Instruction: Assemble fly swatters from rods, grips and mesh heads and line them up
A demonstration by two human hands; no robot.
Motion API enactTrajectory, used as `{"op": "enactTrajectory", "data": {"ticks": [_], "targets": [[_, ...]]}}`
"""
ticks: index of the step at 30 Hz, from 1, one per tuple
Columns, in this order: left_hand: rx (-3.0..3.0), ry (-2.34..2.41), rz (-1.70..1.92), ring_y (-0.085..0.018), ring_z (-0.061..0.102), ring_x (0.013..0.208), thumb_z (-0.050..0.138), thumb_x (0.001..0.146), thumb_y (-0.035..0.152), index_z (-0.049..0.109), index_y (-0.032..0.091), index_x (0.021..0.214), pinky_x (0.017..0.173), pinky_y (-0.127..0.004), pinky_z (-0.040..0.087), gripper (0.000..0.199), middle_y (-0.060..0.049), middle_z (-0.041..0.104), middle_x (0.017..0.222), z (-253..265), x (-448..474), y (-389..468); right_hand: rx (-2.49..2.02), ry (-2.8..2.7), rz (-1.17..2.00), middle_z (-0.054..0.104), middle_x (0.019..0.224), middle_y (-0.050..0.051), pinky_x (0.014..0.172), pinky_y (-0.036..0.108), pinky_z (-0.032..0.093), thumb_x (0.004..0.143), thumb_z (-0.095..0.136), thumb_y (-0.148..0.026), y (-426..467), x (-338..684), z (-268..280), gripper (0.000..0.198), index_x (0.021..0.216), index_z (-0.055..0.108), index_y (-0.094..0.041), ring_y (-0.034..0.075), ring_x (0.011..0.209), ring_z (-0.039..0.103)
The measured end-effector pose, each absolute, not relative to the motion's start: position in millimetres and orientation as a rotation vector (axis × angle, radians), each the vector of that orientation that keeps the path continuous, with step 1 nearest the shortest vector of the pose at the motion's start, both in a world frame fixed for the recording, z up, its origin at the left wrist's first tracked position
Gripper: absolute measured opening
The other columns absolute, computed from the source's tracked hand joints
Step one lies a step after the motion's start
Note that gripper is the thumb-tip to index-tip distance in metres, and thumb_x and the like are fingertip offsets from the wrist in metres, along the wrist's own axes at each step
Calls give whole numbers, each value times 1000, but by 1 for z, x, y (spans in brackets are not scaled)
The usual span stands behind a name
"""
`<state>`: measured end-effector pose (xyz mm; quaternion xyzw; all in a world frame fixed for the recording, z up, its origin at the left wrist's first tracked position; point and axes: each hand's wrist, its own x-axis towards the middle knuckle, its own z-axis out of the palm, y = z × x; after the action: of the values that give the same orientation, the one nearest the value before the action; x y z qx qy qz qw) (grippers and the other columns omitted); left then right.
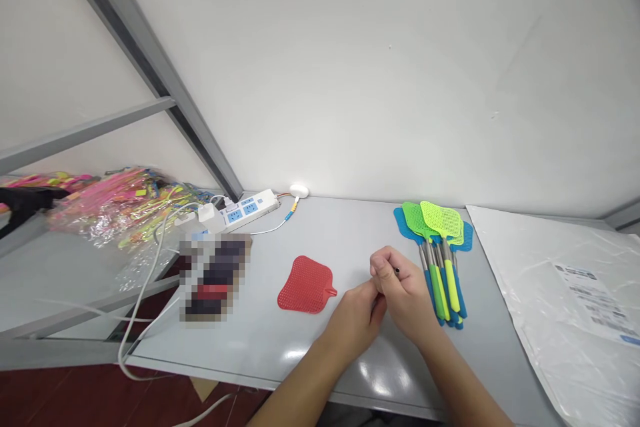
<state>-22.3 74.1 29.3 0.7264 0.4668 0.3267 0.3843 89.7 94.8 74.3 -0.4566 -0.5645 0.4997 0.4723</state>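
My left hand (356, 312) and my right hand (400, 285) meet over the table, both closed, fingers curled against each other. Out of my right fist pokes the small dark end of a thin rod (397, 271); the rest of it is hidden in my hands. Left of them a red fly swatter head (305, 285) lies flat on the table, its short neck pointing towards my hands and no handle attached. Just right of my right hand is a pile of fly swatters (443, 267) with green, yellow-green and blue heads, metal rods and matching grips.
A white power strip (245, 211) with plugs and cables lies at the back left, near a small white round device (299, 191). A blurred-out item (217, 280) is at the left. A white plastic mailer (550, 280) covers the right side. Bagged colourful goods (135, 203) fill the left shelf.
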Motion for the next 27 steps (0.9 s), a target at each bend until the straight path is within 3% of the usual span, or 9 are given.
{"op": "enactTrajectory", "data": {"ticks": [18,23,27], "targets": [[1848,1195,835,-19,62,75,40,89,12,61,18,101,61,-25,43,24,-4,68,88,28,-23,76,-1106,-1404,1216,35,57,-6,49,24,25,93,48,-46,100,90,69,31,74,51,-21,10,52,30],[1867,1205,874,-19,63,77,40,90,13,60,19,100,62,-27,44,24,-6,69,92,25,-24,76,-1079,-1417,1135,45,61,-4,52,25,31,94,46,-42,98,88,64,28,77,53,-21,11,55,38],[1891,1209,890,-19,62,76,42,89,12,60,19,99,63,-27,44,22,-6,69,93,21,-25,77,-1081,-1458,938,54,74,0,63,27,39,95,44,-33,94,87,58,20,82,54,-21,14,68,49]]}}
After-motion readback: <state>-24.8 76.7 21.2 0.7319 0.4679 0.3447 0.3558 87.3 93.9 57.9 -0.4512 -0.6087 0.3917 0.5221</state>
